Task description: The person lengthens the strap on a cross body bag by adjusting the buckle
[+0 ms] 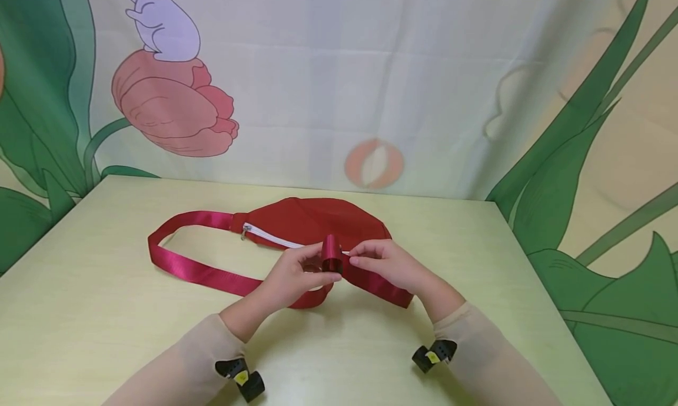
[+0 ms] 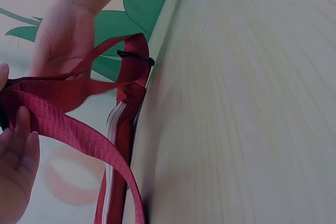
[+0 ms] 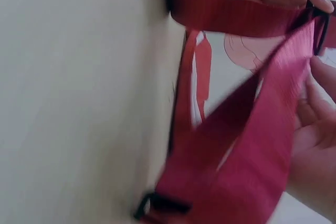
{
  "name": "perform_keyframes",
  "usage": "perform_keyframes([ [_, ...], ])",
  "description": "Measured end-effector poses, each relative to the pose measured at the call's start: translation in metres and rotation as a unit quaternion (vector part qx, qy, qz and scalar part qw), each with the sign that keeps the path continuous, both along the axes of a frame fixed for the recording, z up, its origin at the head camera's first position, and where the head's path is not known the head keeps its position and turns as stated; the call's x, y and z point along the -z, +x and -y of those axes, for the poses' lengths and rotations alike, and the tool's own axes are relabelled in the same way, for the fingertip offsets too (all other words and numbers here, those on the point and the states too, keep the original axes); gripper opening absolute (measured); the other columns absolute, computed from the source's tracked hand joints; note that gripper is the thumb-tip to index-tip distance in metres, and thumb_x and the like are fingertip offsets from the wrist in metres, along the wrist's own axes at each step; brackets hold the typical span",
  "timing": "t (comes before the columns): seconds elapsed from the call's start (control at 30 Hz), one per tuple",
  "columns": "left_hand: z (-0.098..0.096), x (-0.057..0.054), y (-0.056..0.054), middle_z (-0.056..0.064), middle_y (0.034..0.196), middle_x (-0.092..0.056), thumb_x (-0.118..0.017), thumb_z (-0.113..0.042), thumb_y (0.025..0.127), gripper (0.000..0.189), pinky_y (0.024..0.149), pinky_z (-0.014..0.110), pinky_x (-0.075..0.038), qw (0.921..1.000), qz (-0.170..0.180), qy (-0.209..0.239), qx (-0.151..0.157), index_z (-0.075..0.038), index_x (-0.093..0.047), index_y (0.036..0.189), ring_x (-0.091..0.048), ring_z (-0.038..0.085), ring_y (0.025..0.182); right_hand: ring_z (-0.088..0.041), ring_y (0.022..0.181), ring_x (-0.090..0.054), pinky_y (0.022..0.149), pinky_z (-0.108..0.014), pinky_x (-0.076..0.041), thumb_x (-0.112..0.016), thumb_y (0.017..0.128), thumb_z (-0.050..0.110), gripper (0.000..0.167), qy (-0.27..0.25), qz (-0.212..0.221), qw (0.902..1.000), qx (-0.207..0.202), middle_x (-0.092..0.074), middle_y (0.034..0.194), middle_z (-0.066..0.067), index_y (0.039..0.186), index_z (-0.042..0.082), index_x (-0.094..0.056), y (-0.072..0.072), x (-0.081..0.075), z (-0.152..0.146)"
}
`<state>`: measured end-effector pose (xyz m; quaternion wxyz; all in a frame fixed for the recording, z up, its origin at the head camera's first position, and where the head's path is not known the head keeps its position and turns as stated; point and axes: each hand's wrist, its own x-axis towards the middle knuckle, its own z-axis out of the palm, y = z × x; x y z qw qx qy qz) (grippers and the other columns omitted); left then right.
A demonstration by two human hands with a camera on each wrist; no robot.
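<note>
A red waist bag [image 1: 318, 215] with a white zipper [image 1: 272, 236] lies on the table, its shiny red strap [image 1: 196, 270] looping out to the left. Just in front of the bag, my left hand [image 1: 293, 276] holds a folded part of the strap, thumb below and fingers above. Close by on the right, my right hand [image 1: 386, 265] pinches the strap beside that fold. The right wrist view shows a black slider buckle [image 3: 321, 30] between the hands and another black buckle [image 3: 163, 204] lower on the strap. My right fingertips are partly hidden by the strap.
The pale wooden table [image 1: 132, 335] reaches back to a printed curtain [image 1: 434, 88] with plants and a flower. Each sleeve carries a black wrist camera, the left one [image 1: 241, 379] and the right one [image 1: 434, 356] both close above the table.
</note>
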<state>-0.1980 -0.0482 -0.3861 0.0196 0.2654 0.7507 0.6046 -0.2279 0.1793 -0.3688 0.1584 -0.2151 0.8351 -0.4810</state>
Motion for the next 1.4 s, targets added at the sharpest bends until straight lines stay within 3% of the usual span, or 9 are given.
perform_keyframes([
  [0.3, -0.0026, 0.0027, -0.0016, 0.007, 0.099, -0.066, -0.074, -0.018, 0.081, 0.043, 0.074, 0.032, -0.052, 0.9992, 0.029, -0.026, 0.006, -0.006, -0.061, 0.121, -0.06, 0.022, 0.087, -0.021, 0.094, -0.058, 0.083, -0.035, -0.048, -0.06, 0.092, 0.021, 0.021, -0.008, -0.012, 0.9999, -0.006, -0.065, 0.1, -0.004, 0.107, 0.007, -0.066, -0.0004, 0.0021, 0.0008],
  [0.43, -0.0029, 0.0032, -0.0016, 0.007, 0.098, -0.067, -0.074, -0.018, 0.081, 0.041, 0.076, 0.032, -0.052, 0.9995, 0.026, -0.016, -0.001, -0.005, -0.062, 0.119, -0.062, 0.022, 0.086, -0.019, 0.093, -0.059, 0.083, -0.035, -0.047, -0.06, 0.091, 0.021, 0.019, 0.003, -0.03, 0.9995, -0.001, -0.066, 0.098, -0.002, 0.105, 0.008, -0.067, 0.0007, 0.0005, 0.0009],
  [0.57, -0.0024, 0.0028, -0.0029, 0.006, 0.094, -0.067, -0.074, -0.014, 0.081, 0.037, 0.076, 0.034, -0.052, 0.9998, 0.02, -0.004, -0.004, -0.005, -0.064, 0.115, -0.062, 0.022, 0.084, -0.018, 0.093, -0.057, 0.082, -0.034, -0.046, -0.061, 0.091, 0.021, 0.016, 0.018, -0.022, 0.9995, 0.011, -0.065, 0.096, -0.001, 0.1, 0.01, -0.067, 0.0006, 0.0015, -0.002],
  [0.83, -0.0059, 0.005, -0.0024, 0.005, 0.096, -0.066, -0.074, -0.017, 0.081, 0.04, 0.073, 0.034, -0.052, 0.9994, 0.027, -0.018, 0.013, -0.007, -0.062, 0.118, -0.06, 0.022, 0.084, -0.02, 0.087, -0.06, 0.079, -0.034, -0.049, -0.06, 0.092, 0.02, 0.019, -0.011, -0.019, 0.9998, -0.003, -0.065, 0.095, -0.005, 0.103, 0.006, -0.066, 0.0008, 0.0014, 0.0021],
  [1.07, -0.0051, 0.0049, -0.0022, 0.005, 0.093, -0.067, -0.074, -0.014, 0.081, 0.036, 0.074, 0.034, -0.051, 0.9999, 0.016, -0.001, 0.005, -0.007, -0.064, 0.114, -0.061, 0.021, 0.082, -0.021, 0.087, -0.061, 0.077, -0.034, -0.05, -0.061, 0.091, 0.022, 0.02, -0.01, 0.02, 0.9996, 0.015, -0.065, 0.097, -0.005, 0.105, 0.008, -0.066, 0.001, 0.0052, -0.0028],
  [1.4, -0.0074, 0.0069, -0.0024, 0.005, 0.094, -0.067, -0.074, -0.016, 0.081, 0.039, 0.072, 0.034, -0.052, 0.9998, 0.018, -0.006, 0.006, -0.007, -0.063, 0.117, -0.061, 0.021, 0.081, -0.022, 0.088, -0.061, 0.077, -0.035, -0.051, -0.059, 0.092, 0.021, 0.02, -0.035, 0.019, 0.9992, 0.008, -0.064, 0.098, -0.007, 0.104, 0.006, -0.064, 0.0025, 0.0057, -0.0013],
])
